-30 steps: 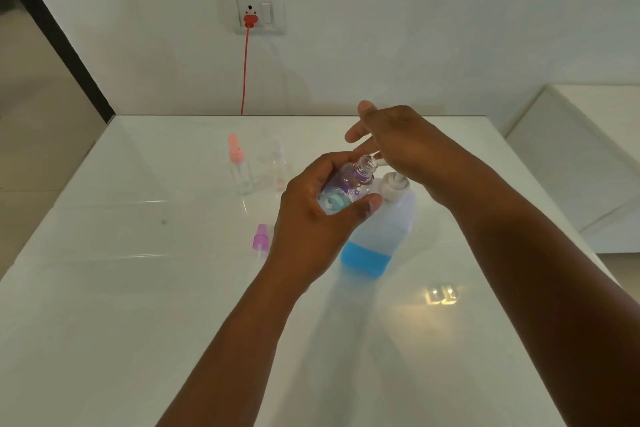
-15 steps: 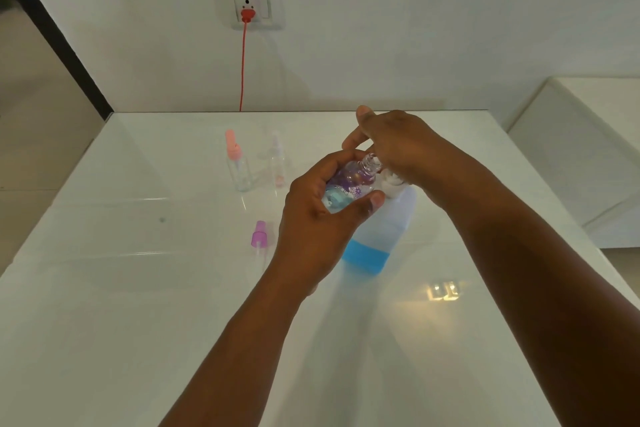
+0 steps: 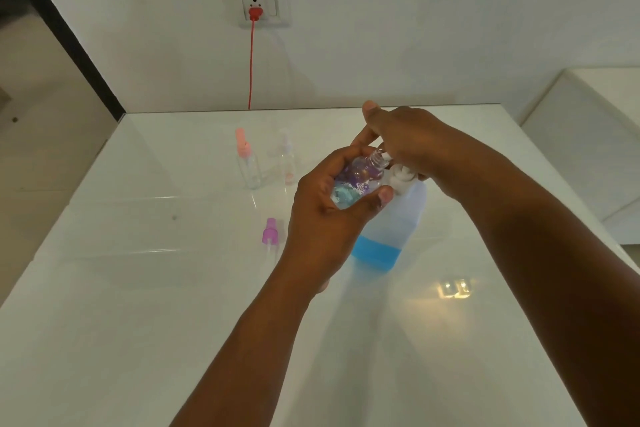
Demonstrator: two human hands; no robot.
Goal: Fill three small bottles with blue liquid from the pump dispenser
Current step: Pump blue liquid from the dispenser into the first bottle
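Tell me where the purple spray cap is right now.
In the head view the purple spray cap lies on the white table, just left of the left hand and nearer the camera than the pink-capped bottle.

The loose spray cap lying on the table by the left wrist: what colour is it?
Purple, with a clear tube; the spray cap shows in the head view.

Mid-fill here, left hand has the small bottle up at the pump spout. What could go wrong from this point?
1. The small bottle is tilted, its narrow neck at the spout; a hard press by the right hand may squirt liquid past it.
2. The pump dispenser holds little blue liquid, so it may tip under an off-centre push.
3. The purple spray cap lies loose near the left hand; the forearm may knock it.
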